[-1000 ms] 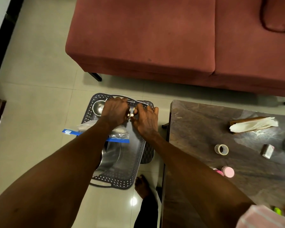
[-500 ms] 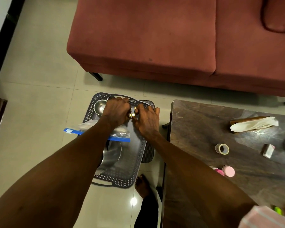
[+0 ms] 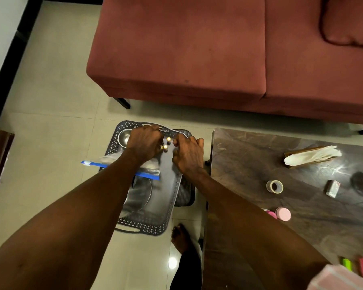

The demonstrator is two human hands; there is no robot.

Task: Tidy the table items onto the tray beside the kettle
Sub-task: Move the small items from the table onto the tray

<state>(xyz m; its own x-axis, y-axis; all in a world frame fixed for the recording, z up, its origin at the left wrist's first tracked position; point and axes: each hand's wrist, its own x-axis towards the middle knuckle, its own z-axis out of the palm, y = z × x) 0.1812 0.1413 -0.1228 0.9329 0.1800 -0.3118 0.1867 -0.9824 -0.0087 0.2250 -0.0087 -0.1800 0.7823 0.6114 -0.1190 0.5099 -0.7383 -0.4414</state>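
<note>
A dark perforated tray (image 3: pixel 147 226) sits low on the floor side, left of the table. It holds a steel bowl (image 3: pixel 123 136), a steel plate (image 3: pixel 139 194) and a zip bag with a blue strip (image 3: pixel 148 171). Three small batteries with gold tips (image 3: pixel 166 145) stand upright at the tray's far end. My left hand (image 3: pixel 144 143) curls against them from the left, fingertips on the nearest ones. My right hand (image 3: pixel 188 152) hovers just to their right, fingers loosely curled and holding nothing I can see. No kettle is in view.
The dark table (image 3: pixel 249 164) on the right carries a tape roll (image 3: pixel 274 186), a napkin stack (image 3: pixel 311 156), a small box (image 3: pixel 332 188), a pink-lidded jar (image 3: pixel 283 213) and highlighters (image 3: pixel 347 264). A red sofa (image 3: pixel 187 49) stands behind. My foot (image 3: pixel 181 237) is beside the tray.
Both hands were closed together around the batteries. My right hand has drawn slightly to the right, leaving the batteries standing in the gap.
</note>
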